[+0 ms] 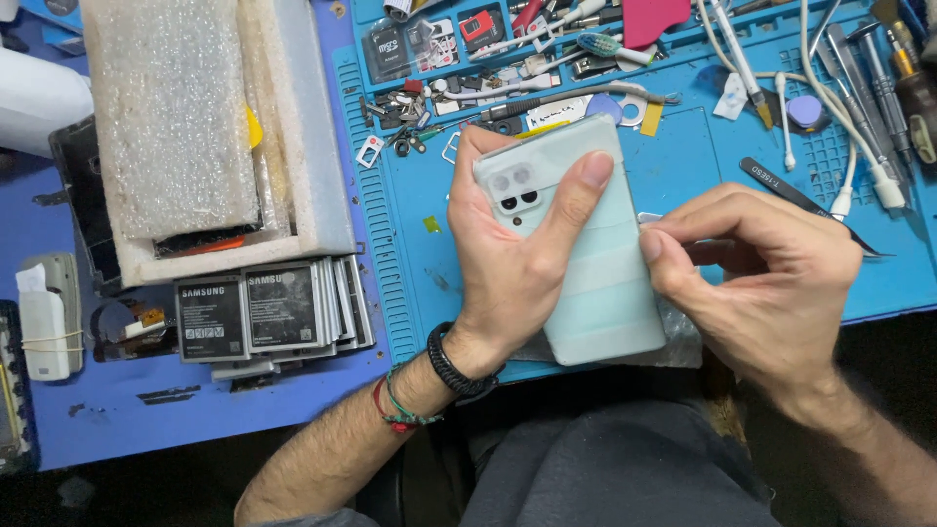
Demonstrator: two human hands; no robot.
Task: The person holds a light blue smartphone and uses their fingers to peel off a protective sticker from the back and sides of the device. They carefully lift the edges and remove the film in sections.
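Note:
A pale mint smartphone (600, 283) lies back-up on the blue work mat (703, 166), its camera cluster toward the far left corner. My left hand (508, 259) wraps over the phone's left edge, with the thumb pressed on its upper back. My right hand (761, 278) is at the phone's right edge, thumb and forefinger pinched on a small thin metal piece (650, 218) against the side of the phone. A clear plastic sheet (683, 342) pokes out from under the phone's near end.
Black tweezers (800, 200) lie right of my hands. Screwdrivers, white cables and small parts crowd the mat's far edge (859, 78). A stack of phone batteries (268, 312) and a foam box with bubble wrap (195, 127) sit at the left. A toothbrush (610, 47) lies farther back.

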